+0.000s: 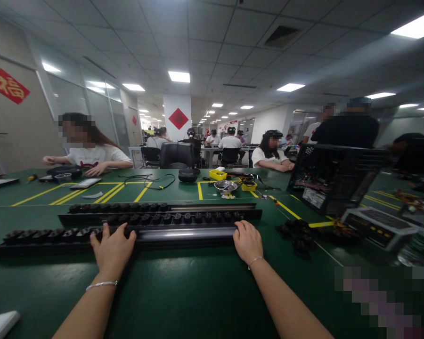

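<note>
Three long black trays lie side by side across the green table (183, 287), each with a row of small round black parts. My left hand (112, 246) grips the nearest tray (183, 235) near its middle, fingers curled over the far edge. My right hand (248, 240) holds the same tray at its right end. The nearest tray carries parts only on its left half; its right half shows a bare shiny rail. The middle tray (162, 218) and the far tray (155, 207) lie just beyond my fingers.
An open black computer case (334, 176) stands at the right, with a flat unit (378, 228) and loose black parts (300, 235) by it. A metal bowl (225, 186), yellow bins (218, 174) and cables sit farther back. Seated people work at the table's far side.
</note>
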A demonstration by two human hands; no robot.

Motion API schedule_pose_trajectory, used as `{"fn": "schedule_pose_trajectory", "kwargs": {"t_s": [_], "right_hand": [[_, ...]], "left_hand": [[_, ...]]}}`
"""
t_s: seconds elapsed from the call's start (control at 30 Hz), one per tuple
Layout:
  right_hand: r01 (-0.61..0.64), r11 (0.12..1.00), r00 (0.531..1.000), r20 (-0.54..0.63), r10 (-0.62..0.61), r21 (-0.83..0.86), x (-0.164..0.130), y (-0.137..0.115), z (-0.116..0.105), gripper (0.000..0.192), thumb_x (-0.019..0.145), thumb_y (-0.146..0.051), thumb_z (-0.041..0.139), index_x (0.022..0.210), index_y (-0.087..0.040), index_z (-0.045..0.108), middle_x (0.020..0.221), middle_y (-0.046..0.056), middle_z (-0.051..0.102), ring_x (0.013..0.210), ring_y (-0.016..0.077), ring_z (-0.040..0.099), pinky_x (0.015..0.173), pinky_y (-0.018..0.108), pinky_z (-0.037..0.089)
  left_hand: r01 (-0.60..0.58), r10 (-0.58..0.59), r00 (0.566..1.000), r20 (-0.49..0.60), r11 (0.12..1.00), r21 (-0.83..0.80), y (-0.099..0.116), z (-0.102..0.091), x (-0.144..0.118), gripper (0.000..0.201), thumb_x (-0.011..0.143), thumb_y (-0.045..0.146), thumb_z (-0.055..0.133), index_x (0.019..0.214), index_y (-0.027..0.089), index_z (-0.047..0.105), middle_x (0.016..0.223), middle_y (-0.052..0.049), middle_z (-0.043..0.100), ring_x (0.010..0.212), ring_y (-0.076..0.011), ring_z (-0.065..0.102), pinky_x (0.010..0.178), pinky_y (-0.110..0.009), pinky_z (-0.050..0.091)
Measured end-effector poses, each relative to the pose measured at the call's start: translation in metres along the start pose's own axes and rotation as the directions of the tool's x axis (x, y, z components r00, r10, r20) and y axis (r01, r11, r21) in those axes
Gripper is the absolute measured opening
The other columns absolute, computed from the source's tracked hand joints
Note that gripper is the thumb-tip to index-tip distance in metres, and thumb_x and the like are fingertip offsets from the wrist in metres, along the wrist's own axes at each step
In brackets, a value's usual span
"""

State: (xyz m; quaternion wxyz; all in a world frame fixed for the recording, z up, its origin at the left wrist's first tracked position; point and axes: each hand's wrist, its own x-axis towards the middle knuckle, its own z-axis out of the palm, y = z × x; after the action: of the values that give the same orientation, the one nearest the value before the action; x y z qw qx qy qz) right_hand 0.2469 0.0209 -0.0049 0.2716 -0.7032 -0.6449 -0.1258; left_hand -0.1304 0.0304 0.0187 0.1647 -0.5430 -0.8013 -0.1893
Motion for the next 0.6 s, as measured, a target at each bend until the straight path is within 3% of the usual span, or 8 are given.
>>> {"fn": "schedule_pose_trajectory", "kwargs": {"t_s": [0.3,0.6], "right_hand": [[-0.003,1.0,1.0,-0.009,0.003,0.001,-0.0007,-0.0006,-0.0006,0.036,0.083,-0.024,0.036,0.111,-0.02,0.059,0.119,0.008,0.056,0.112,0.0215,0.046,0.094,0.034,0.032],[-0.006,1.0,1.0,-0.006,0.006,0.001,0.0,-0.0001,-0.0004,0.037,0.083,-0.023,0.036,0.112,-0.02,0.059,0.119,0.008,0.056,0.112,0.0213,0.046,0.095,0.034,0.032]], "left_hand": [[-0.037,0.038,0.999,-0.033,0.999,0.018,0.0003,0.0034,-0.0009,0.05,0.081,0.04,0.032,0.118,0.016,0.054,0.118,-0.015,0.06,0.129,-0.0249,0.033,0.105,-0.045,0.02],[-0.09,0.089,0.995,-0.043,0.996,-0.027,0.0011,0.0073,-0.003,0.048,0.083,0.037,0.03,0.119,0.017,0.053,0.12,-0.013,0.059,0.128,-0.0247,0.036,0.107,-0.049,0.012]]}}
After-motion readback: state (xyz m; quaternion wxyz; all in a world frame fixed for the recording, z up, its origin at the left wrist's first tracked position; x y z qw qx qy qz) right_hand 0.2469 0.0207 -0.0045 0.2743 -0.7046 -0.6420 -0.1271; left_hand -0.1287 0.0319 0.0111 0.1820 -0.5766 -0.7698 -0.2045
